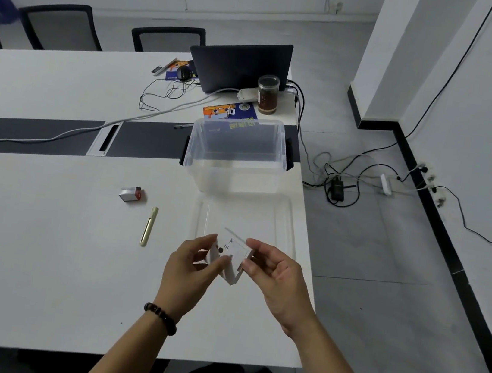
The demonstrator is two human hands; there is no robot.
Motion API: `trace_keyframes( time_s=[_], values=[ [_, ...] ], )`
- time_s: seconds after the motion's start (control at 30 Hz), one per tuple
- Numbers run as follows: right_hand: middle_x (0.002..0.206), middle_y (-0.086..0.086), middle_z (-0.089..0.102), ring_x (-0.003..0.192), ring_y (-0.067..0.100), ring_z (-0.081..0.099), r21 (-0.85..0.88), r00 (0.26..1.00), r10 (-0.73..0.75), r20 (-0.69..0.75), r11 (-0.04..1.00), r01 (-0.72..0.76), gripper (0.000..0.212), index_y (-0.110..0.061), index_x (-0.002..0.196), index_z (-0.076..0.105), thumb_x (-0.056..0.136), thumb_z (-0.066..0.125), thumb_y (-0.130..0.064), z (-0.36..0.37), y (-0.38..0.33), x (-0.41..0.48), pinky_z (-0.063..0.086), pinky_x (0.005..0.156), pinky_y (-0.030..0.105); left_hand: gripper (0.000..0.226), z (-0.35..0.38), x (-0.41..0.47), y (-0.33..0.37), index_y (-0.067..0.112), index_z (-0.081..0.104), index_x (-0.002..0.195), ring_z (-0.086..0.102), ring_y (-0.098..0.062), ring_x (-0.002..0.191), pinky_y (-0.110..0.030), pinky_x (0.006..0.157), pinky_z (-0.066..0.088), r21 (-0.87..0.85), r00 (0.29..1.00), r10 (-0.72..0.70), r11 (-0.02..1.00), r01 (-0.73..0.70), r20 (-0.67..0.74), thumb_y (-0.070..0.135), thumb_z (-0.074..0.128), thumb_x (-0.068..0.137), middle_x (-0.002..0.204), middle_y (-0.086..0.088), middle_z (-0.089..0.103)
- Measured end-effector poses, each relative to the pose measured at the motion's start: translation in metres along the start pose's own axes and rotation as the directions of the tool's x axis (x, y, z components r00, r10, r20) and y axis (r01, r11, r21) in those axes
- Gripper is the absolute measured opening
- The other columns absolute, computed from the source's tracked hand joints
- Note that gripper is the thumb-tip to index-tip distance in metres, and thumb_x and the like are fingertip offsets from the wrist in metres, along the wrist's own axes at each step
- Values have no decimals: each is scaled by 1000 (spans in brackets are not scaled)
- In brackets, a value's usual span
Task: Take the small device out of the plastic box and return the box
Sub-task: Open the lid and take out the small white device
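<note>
Both hands, left [193, 261] and right [273, 272], pinch the white device [230, 257] at lower centre; loose fingertips could drop it.

Large clear storage box [236, 156]: see-through plastic, smooth, glossy walls.
Flat clear lid [283, 223]: same transparent plastic, faint sheen.
Small white box in the hands [230, 255]: looks like matt card or plastic, can't tell which.
White table [41, 236]: smooth, matt top.
Dark bead bracelet [160, 317]: polished, shiny beads.
</note>
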State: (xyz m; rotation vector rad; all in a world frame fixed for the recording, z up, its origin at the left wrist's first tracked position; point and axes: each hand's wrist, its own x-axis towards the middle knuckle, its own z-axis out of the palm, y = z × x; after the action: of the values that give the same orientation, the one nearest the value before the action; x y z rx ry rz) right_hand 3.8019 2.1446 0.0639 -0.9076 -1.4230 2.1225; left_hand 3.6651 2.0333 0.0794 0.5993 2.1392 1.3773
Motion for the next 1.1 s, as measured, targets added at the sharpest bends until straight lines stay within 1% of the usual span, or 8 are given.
trace_keyframes(
  time_s=[0.17,0.27,0.4,0.47,0.57,0.73,0.87,1.1],
  values=[
    [117,0,75,114,9,68,36,999,0,38,999,-1,35,-16,125,66,92,67,-4,-1,4,-3,53,93,22,43,-3,-6,3,19,69,119,70,-8,89,-12,67,55,155,998,66,986,-62,-22,25,81,78,106,2,71],
    [118,0,75,115,11,68,46,999,1,44,999,-3,36,-15,127,65,93,67,-4,0,7,-4,53,95,25,48,-5,-7,5,15,69,121,70,-14,89,-22,74,59,153,999,33,988,-27,-38,27,82,77,105,-1,73],
    [110,3,77,100,19,74,76,998,6,-59,997,-1,30,-15,119,70,90,70,-7,2,11,-1,58,86,31,44,-13,-6,2,7,69,121,65,-17,75,-25,65,55,-124,992,-128,984,125,-20,17,80,80,95,-13,73],
    [103,1,79,92,15,75,22,992,-2,-124,1000,4,23,-21,111,72,90,71,-10,3,13,2,59,74,25,42,-17,-4,-1,5,70,118,64,-19,79,-25,65,52,-279,973,-207,933,226,99,17,81,79,106,-22,73],
    [98,-3,80,90,11,75,-42,979,-11,-203,999,2,15,-24,103,75,90,72,-17,5,18,6,57,69,21,26,-17,-3,-1,3,74,107,66,-23,89,-30,70,51,-374,941,-227,874,310,250,13,74,83,108,-17,76],
    [100,-13,77,94,-5,70,-194,957,-44,-287,981,-13,23,-24,110,77,88,75,-29,19,21,11,56,84,16,19,-11,12,-10,8,72,107,74,-25,95,-29,72,56,-270,974,-170,940,207,152,7,70,88,98,-7,79],
    [89,-27,70,87,-18,65,-333,936,-115,-333,943,-2,28,-22,112,77,85,78,-30,34,16,23,50,74,5,18,-14,25,-13,10,72,102,75,-23,93,-36,81,59,-249,981,-146,953,174,126,9,74,85,95,-6,79],
    [88,-15,77,86,-3,72,-366,941,-96,-325,930,-32,17,-20,98,81,83,79,-28,56,7,53,57,83,17,19,-33,49,-20,7,72,103,75,-24,92,-40,84,59,-309,985,-145,936,168,96,7,74,85,94,-9,79]
  ],
)
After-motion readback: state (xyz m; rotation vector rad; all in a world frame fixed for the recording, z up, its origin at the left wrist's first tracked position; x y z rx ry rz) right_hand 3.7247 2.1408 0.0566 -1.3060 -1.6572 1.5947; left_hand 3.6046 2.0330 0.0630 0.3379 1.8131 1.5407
